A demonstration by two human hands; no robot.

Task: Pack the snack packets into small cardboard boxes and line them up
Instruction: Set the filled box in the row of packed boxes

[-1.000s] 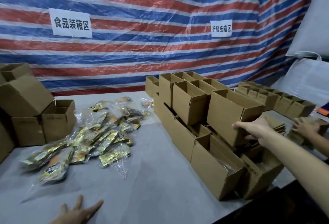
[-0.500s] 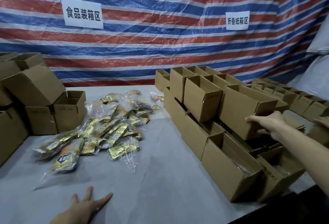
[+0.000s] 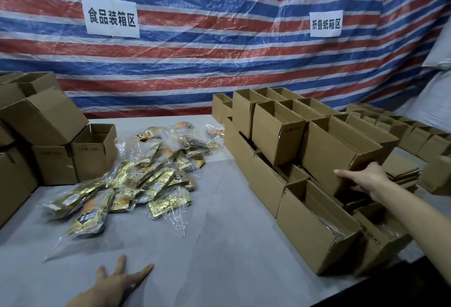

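cardboard box (image 3: 329, 155) is gripped by right hand (image 3: 364, 180), right of snack packets (image 3: 151, 180) | left hand (image 3: 114, 284) is spread flat before them

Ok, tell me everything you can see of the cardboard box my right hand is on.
The box is plain brown cardboard, long and narrow, its top open; what is inside cannot be seen. It sits on the upper tier of the stacked boxes, beside another open box. The right hand grips its near end, thumb on the front face.
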